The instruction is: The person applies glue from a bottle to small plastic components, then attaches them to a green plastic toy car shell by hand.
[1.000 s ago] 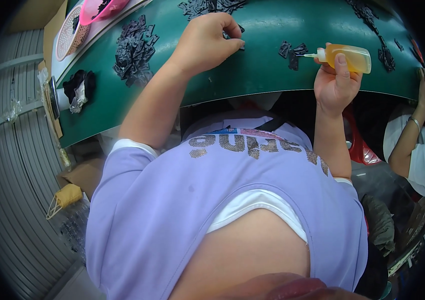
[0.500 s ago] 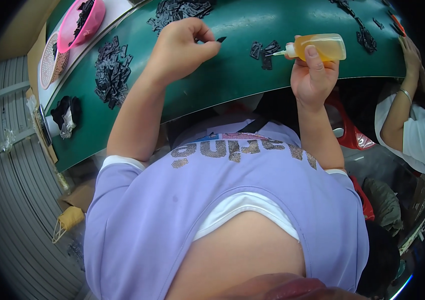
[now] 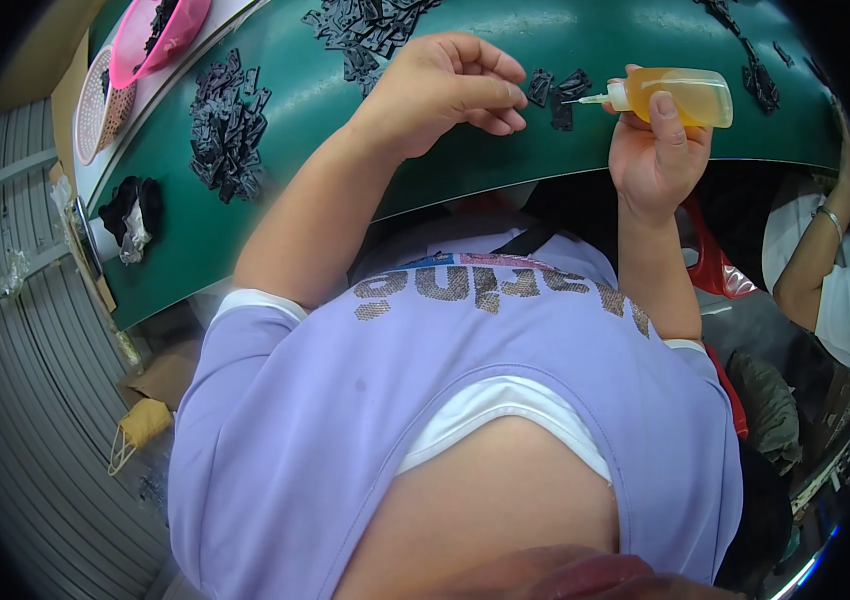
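My right hand (image 3: 660, 160) grips a clear squeeze bottle (image 3: 680, 97) of amber liquid, lying nearly level. Its thin nozzle points left at small flat black pieces (image 3: 562, 112) on the green tabletop (image 3: 425, 195). Just left of those pieces is my left hand (image 3: 455, 90), fingers loosely bent and apart, with nothing visible in them. A heap of similar black pieces (image 3: 370, 25) lies beyond this hand, partly hidden by it. Another heap (image 3: 228, 125) sits farther left.
At far left stand a pink basket (image 3: 170, 45) and a pale perforated basket (image 3: 90, 115). A dark cloth-like bundle (image 3: 130, 215) lies near the left table edge. More black pieces (image 3: 760, 85) trail at far right, near another person's arm (image 3: 815, 250).
My left hand has moved right toward the loose pieces and its fingers have spread. The small black piece it pinched is no longer visible there. My right hand still holds the bottle.
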Demonstrator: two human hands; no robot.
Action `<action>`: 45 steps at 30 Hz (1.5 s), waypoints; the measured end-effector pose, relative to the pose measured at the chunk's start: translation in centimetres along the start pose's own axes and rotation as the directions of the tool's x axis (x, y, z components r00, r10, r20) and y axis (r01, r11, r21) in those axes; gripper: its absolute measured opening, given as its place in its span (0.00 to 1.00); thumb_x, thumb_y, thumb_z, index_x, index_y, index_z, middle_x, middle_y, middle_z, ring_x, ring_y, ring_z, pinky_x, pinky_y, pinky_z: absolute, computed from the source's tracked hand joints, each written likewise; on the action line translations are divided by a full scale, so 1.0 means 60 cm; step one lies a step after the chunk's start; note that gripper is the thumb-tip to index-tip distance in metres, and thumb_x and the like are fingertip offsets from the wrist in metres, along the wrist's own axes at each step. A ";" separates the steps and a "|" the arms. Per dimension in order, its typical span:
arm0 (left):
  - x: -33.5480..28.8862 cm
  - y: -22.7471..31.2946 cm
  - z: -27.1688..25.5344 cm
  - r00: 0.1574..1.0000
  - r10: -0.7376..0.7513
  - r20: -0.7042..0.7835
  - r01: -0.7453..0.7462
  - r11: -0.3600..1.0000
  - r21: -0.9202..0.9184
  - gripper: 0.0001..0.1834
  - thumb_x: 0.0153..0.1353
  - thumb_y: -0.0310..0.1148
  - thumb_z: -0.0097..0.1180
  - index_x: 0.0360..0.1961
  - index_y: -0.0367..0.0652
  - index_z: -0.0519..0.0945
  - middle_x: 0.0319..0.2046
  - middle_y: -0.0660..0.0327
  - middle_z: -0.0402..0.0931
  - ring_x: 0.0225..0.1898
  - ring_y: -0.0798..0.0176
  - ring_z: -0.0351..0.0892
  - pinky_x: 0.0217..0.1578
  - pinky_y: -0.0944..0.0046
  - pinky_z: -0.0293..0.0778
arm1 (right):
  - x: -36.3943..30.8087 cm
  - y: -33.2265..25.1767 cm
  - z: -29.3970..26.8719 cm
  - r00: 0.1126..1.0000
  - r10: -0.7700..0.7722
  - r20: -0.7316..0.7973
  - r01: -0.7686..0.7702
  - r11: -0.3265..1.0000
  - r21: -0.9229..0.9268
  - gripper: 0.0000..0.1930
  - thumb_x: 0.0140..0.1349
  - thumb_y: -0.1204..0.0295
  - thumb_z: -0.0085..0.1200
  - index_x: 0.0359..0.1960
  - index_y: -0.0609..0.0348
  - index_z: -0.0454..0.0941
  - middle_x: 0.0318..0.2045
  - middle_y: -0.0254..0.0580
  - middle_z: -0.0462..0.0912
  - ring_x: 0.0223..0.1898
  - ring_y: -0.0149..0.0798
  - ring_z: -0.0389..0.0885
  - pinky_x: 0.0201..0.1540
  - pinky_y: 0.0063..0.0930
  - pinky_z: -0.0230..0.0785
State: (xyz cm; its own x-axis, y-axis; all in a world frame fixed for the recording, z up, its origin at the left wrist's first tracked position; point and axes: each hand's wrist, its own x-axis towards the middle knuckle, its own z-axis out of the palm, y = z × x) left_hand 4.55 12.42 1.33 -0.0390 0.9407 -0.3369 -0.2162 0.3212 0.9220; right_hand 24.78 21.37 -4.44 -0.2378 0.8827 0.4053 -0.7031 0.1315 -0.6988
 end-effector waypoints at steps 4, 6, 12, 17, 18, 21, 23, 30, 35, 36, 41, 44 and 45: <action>0.002 -0.008 -0.010 0.994 0.103 0.044 -0.099 0.991 -0.090 0.12 0.59 0.22 0.54 0.45 0.30 0.75 0.36 0.52 0.79 0.33 0.62 0.82 0.35 0.69 0.80 | 0.000 -0.001 -0.003 1.000 0.001 -0.002 -0.001 1.000 0.001 0.12 0.62 0.77 0.51 0.47 0.62 0.74 0.40 0.50 0.81 0.43 0.47 0.82 0.37 0.39 0.79; 0.000 -0.010 -0.010 0.991 0.127 0.037 -0.123 0.987 -0.102 0.12 0.60 0.21 0.52 0.45 0.30 0.75 0.36 0.52 0.79 0.34 0.62 0.82 0.36 0.69 0.80 | -0.001 -0.002 -0.003 1.000 0.003 -0.006 -0.003 1.000 0.002 0.12 0.62 0.77 0.51 0.47 0.63 0.74 0.40 0.50 0.81 0.43 0.47 0.82 0.37 0.39 0.79; -0.009 -0.007 0.005 0.996 0.093 -0.014 -0.094 0.995 -0.039 0.14 0.60 0.19 0.50 0.48 0.28 0.73 0.37 0.51 0.79 0.39 0.58 0.83 0.41 0.67 0.81 | -0.001 -0.010 0.006 0.999 0.046 -0.029 -0.045 0.999 0.006 0.10 0.62 0.77 0.51 0.46 0.62 0.72 0.39 0.46 0.79 0.42 0.41 0.80 0.42 0.36 0.76; -0.009 -0.012 0.011 0.996 0.033 -0.078 -0.041 0.995 -0.094 0.07 0.59 0.18 0.53 0.39 0.30 0.75 0.34 0.52 0.78 0.40 0.57 0.83 0.42 0.67 0.82 | -0.003 -0.037 0.023 0.968 0.239 0.076 -0.249 0.948 0.198 0.12 0.64 0.74 0.49 0.47 0.65 0.71 0.41 0.51 0.79 0.42 0.44 0.81 0.43 0.38 0.76; -0.009 -0.016 0.012 0.996 0.063 -0.066 -0.072 0.984 -0.160 0.05 0.57 0.18 0.55 0.36 0.32 0.75 0.33 0.54 0.78 0.38 0.59 0.84 0.39 0.69 0.81 | -0.007 -0.042 0.034 0.938 0.298 0.176 -0.333 0.916 0.224 0.16 0.63 0.69 0.48 0.50 0.66 0.68 0.43 0.52 0.75 0.42 0.43 0.76 0.42 0.36 0.72; -0.012 -0.022 0.012 0.994 0.108 -0.018 -0.109 0.985 -0.130 0.07 0.55 0.19 0.59 0.34 0.36 0.74 0.32 0.56 0.78 0.32 0.65 0.82 0.30 0.73 0.77 | -0.011 -0.035 0.063 0.879 0.397 0.265 -0.455 0.865 0.211 0.22 0.63 0.63 0.48 0.53 0.67 0.65 0.44 0.51 0.70 0.42 0.40 0.70 0.41 0.33 0.67; -0.014 -0.022 0.016 0.993 0.118 0.005 -0.118 0.993 0.025 0.13 0.52 0.22 0.64 0.37 0.37 0.74 0.30 0.59 0.78 0.23 0.74 0.75 0.20 0.79 0.65 | -0.010 -0.027 0.070 0.846 0.481 0.230 -0.528 0.814 0.242 0.23 0.62 0.62 0.49 0.52 0.68 0.65 0.44 0.50 0.69 0.42 0.40 0.69 0.40 0.32 0.66; -0.020 -0.016 0.022 0.998 0.048 0.042 -0.045 0.997 -0.070 0.13 0.55 0.22 0.61 0.41 0.32 0.76 0.25 0.63 0.75 0.24 0.71 0.79 0.24 0.74 0.77 | -0.007 -0.009 0.060 0.864 0.465 0.191 -0.503 0.796 0.337 0.21 0.62 0.63 0.49 0.51 0.67 0.67 0.42 0.53 0.73 0.42 0.42 0.73 0.42 0.33 0.67; -0.020 -0.020 0.026 0.999 0.022 0.034 -0.024 0.998 0.052 0.13 0.58 0.23 0.58 0.45 0.32 0.76 0.27 0.60 0.77 0.25 0.69 0.80 0.27 0.73 0.79 | 0.001 -0.007 0.029 0.991 0.132 0.012 -0.132 0.990 0.039 0.15 0.63 0.73 0.49 0.49 0.65 0.70 0.41 0.52 0.78 0.41 0.45 0.79 0.46 0.39 0.74; -0.020 -0.020 0.027 0.999 0.016 0.034 -0.019 0.997 0.079 0.13 0.58 0.24 0.58 0.44 0.31 0.75 0.27 0.59 0.78 0.25 0.68 0.80 0.27 0.72 0.79 | 0.000 -0.004 0.022 1.000 -0.004 -0.001 0.004 0.996 -0.094 0.13 0.62 0.76 0.48 0.49 0.64 0.71 0.40 0.51 0.79 0.41 0.46 0.81 0.46 0.41 0.76; -0.018 -0.018 0.025 1.000 -0.014 0.022 0.012 0.996 0.083 0.14 0.57 0.24 0.58 0.44 0.29 0.74 0.26 0.59 0.77 0.25 0.66 0.82 0.27 0.72 0.79 | -0.015 0.004 0.030 0.978 -0.201 0.050 0.207 0.946 -0.249 0.12 0.58 0.81 0.53 0.44 0.63 0.72 0.39 0.47 0.80 0.40 0.41 0.82 0.47 0.38 0.77; -0.018 -0.017 0.024 0.999 -0.022 0.023 0.020 0.996 0.092 0.14 0.57 0.24 0.59 0.43 0.28 0.74 0.26 0.59 0.77 0.26 0.66 0.82 0.26 0.71 0.79 | -0.018 0.002 0.032 0.981 -0.183 0.062 0.193 0.928 -0.318 0.12 0.56 0.82 0.56 0.43 0.63 0.73 0.39 0.45 0.80 0.39 0.37 0.82 0.48 0.35 0.76; -0.018 -0.017 0.024 0.999 -0.025 0.025 0.022 0.995 0.100 0.14 0.57 0.23 0.59 0.43 0.29 0.74 0.26 0.59 0.77 0.26 0.65 0.82 0.26 0.71 0.80 | -0.018 0.002 0.031 0.981 -0.177 0.075 0.191 0.927 -0.322 0.12 0.56 0.82 0.56 0.43 0.64 0.73 0.38 0.44 0.80 0.39 0.36 0.81 0.48 0.33 0.76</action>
State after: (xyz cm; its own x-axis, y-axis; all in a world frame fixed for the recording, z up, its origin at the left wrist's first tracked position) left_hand 6.23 11.24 1.05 -0.0094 0.9348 -0.3549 -0.1179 0.3514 0.9288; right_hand 23.71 19.61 -3.85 -0.1592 0.8094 0.5653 -0.4817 0.4361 -0.7601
